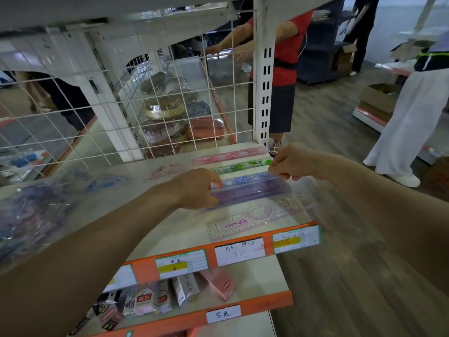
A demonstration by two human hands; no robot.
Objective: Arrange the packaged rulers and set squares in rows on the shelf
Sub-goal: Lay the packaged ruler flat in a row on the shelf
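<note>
The shelf (170, 229) is a flat, pale board with an orange front rail (267, 243) that carries paper price labels. Behind the purple ruler (250, 190), a white wire grid (97, 105) forms the shelf's back wall. Through it, round tins (162, 117) in clear wrap stand stacked on another shelf. Far left of the purple ruler lies a crinkled heap of clear plastic bags (36, 210), its contents too blurred to name. Below the purple ruler, under the rail, a lower shelf (262, 278) holds small cartons and packets (170, 293).

The purple ruler is a long, flat strip in glossy clear wrapping, lying crosswise near the shelf's right end. Just in front of it lies a clear plastic ruler set (257, 217) printed with a pink heart. Just behind it run three more wrapped rulers in parallel rows: the blue ruler (243, 180), then the green ruler (240, 166), then the pink ruler (228, 155) farthest back. Behind and to the left of the purple ruler lies a faint, pale pink set square (162, 170).

The left hand (194, 188) grips the purple ruler's left end, thumb under and fingers curled over. The right hand (289, 164) is at its right end with fingers curled tight together. It seems to pinch the wrapper's corner, though blur hides the contact.
</note>
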